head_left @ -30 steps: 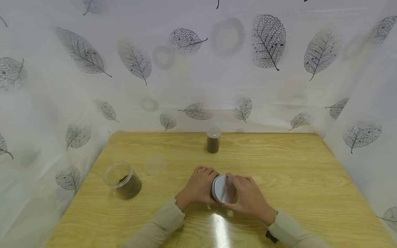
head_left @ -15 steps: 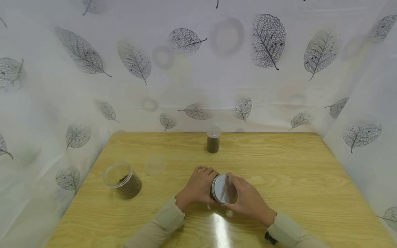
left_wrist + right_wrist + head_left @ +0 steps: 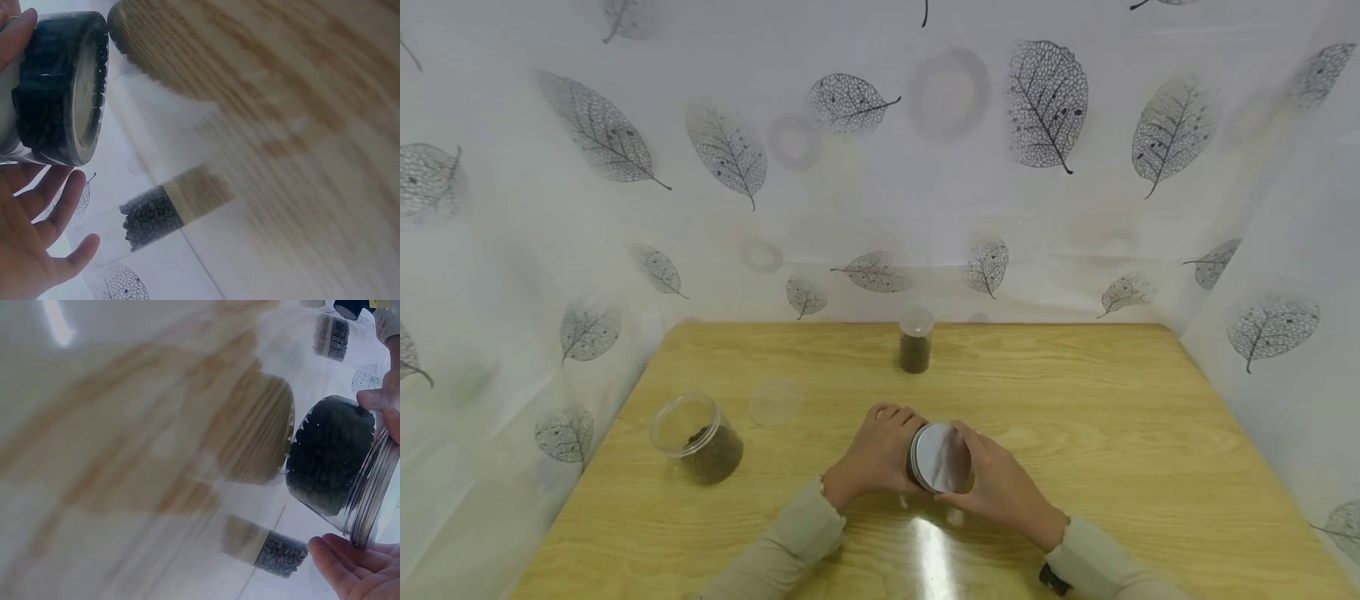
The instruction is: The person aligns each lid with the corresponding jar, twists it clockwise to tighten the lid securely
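Note:
My left hand grips the body of a clear jar filled with dark beans that look like coffee beans. The jar is tilted, with its silver metal lid facing right and up toward the head camera. My right hand holds that lid by its edge, thumb and fingers on opposite sides. In the right wrist view the lid sits at the jar's mouth. From the left wrist view, the jar's base shows at upper left. The hands hide most of the jar body in the head view.
A wide open clear jar, partly filled with dark beans, stands at the left of the wooden table. Beside it lies a clear round lid. A smaller clear jar of dark beans stands near the back edge, before leaf-patterned curtains.

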`<act>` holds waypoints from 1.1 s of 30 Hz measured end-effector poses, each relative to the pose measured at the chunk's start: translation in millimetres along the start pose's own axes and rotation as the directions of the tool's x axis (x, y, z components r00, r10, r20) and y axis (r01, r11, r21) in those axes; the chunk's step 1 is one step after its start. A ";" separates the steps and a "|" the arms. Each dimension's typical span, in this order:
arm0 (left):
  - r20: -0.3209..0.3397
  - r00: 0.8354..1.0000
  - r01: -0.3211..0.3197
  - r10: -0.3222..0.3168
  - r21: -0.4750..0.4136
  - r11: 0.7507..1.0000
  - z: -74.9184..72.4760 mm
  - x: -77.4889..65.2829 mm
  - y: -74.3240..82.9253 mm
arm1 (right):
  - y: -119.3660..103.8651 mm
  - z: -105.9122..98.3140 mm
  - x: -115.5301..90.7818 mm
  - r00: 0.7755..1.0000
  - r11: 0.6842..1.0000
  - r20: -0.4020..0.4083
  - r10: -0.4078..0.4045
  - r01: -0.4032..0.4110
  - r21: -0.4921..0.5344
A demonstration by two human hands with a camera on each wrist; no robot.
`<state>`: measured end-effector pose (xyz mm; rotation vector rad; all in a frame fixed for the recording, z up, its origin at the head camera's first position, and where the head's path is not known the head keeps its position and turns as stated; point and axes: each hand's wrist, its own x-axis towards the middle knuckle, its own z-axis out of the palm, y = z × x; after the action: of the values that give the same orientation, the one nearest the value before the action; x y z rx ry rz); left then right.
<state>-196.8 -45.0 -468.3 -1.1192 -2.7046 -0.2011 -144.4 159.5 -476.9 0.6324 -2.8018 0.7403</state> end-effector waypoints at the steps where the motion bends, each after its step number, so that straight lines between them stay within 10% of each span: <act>1: -0.001 1.000 0.001 -0.001 -0.001 1.000 0.1 -0.2 -0.1 | 0.7 -0.2 0.2 1.000 1.000 0.023 0.017 -0.018 0.015; 14: 0.104 0.988 0.135 -0.115 -0.215 0.967 4.1 4.4 -1.8 | 24.2 -7.2 11.7 0.966 0.926 0.253 0.054 -0.143 0.350; 23: 0.024 0.978 0.181 -0.206 -0.583 0.792 11.8 39.2 10.6 | 40.4 -38.6 18.1 0.981 0.896 0.155 0.120 -0.174 0.409; 33: -0.015 0.977 0.139 -0.211 -0.705 0.696 27.4 94.2 39.8 | 75.5 -69.7 14.3 0.974 0.923 0.079 0.214 -0.228 0.309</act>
<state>-237.3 52.8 -470.3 -0.9417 -2.6854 -1.3839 -186.5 249.0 -445.5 0.3815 -2.8479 1.2534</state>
